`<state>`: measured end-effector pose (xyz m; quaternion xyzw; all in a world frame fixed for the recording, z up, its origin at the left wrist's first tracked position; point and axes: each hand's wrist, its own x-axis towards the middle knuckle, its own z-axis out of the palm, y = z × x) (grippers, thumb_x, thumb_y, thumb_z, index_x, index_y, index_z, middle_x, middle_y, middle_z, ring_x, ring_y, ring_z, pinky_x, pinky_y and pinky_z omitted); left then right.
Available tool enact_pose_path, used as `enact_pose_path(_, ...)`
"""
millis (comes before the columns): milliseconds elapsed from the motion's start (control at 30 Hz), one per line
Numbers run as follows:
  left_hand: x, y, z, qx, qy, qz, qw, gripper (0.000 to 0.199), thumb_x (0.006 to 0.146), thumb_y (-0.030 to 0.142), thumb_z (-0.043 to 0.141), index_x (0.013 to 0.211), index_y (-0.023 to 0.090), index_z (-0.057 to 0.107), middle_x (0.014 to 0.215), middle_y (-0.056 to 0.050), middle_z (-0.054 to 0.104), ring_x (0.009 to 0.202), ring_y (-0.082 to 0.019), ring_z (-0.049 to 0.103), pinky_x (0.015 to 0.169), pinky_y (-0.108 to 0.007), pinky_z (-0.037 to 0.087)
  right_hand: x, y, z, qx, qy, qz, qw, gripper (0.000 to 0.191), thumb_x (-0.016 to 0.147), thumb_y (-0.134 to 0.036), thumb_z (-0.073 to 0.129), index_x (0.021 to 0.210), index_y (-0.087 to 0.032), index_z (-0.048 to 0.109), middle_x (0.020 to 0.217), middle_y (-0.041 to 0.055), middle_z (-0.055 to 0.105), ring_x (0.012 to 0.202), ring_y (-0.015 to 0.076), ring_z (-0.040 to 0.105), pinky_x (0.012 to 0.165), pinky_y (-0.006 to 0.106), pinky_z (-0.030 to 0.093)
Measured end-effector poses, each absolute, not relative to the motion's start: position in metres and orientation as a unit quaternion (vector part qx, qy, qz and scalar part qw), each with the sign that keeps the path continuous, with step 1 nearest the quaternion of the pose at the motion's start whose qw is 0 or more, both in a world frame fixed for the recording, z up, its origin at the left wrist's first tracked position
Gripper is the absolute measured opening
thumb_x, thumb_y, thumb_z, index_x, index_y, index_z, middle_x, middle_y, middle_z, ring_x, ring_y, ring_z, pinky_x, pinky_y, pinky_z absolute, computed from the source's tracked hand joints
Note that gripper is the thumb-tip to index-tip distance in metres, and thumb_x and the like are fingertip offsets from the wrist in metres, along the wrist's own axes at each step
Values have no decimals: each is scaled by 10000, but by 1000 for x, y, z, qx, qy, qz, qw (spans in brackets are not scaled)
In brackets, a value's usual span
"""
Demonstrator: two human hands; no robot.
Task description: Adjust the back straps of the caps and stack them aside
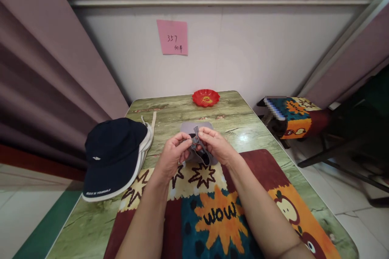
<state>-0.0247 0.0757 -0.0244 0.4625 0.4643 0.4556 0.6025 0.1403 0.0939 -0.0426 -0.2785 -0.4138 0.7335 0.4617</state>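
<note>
A grey cap (186, 126) lies at the middle of the table, its far part flat on the tabletop and its dark inner side (206, 158) partly showing. Both my hands are at its strap (196, 139), a narrow grey band that seems to have a small buckle. My left hand (176, 148) pinches the band from the left, thumb against fingers. From the right, my right hand (214, 141) pinches the strap's upper end, which sticks up between the hands. My fingers hide much of the cap.
Stacked caps (114, 153), navy on top and white below, sit at the table's left edge. A red scalloped dish (206, 98) stands near the wall. A patterned mat (209, 226) covers the near table (243, 109). A stool with printed cloth (296, 115) is at right.
</note>
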Motion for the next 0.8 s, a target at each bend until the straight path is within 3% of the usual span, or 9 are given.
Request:
enact_pose_path(133,-21,74,-21,449,462,467,606,319,682,366,788,753,169,548,555,38,565,361,-21,339,345,-140,186,138,91,-41,-286,-430,717,469,329,782,-483,750,797,-205,574,669,-48,545,588,91,502,580,212,388)
enact_pose_path(333,-20,72,-16,426,454,483,615,343,628,355,838,759,152,594,532,70,487,366,-12,335,351,-143,188,139,88,-34,-298,-470,666,497,315,804,-482,727,756,-199,597,682,-48,515,610,88,440,608,219,364)
enact_pose_path(600,-21,73,-16,408,451,482,631,365,594,360,868,761,146,624,527,63,498,369,-17,344,351,-153,173,141,85,-22,-319,-451,657,513,275,697,-417,788,711,-198,623,1117,45,658,919,190,601,829,296,475)
enact_pose_path(800,-24,74,-18,411,451,479,631,390,595,394,869,766,144,623,544,59,501,376,-15,342,345,-147,163,140,84,-23,-311,-440,672,507,273,772,-458,709,748,-202,617,1134,39,666,860,163,591,780,278,467)
